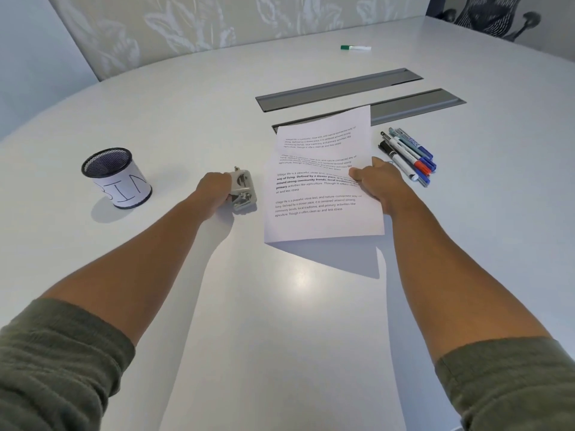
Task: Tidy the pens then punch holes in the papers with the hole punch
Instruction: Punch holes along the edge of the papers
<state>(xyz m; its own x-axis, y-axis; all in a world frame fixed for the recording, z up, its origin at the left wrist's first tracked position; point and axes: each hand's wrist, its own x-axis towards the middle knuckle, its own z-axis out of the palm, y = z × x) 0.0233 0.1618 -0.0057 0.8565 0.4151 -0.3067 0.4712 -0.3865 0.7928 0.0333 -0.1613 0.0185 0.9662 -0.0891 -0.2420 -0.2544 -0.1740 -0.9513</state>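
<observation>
Rounded white table (280, 306), glossy, with two grey cable-tray lids (339, 88) – leaf-patterned wall panel (186, 23) behind – mesh office chair (491, 14) at far right.

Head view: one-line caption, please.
Left hand grips the punch, right hand holds papers beside the pens.

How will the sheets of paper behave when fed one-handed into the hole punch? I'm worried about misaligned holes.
Probably floppy: the papers, pinched at one edge by the right hand, already lift off the table. The sheets look fanned, so they may slip apart. The metal hole punch, gripped by the left hand, likely stays put.
</observation>
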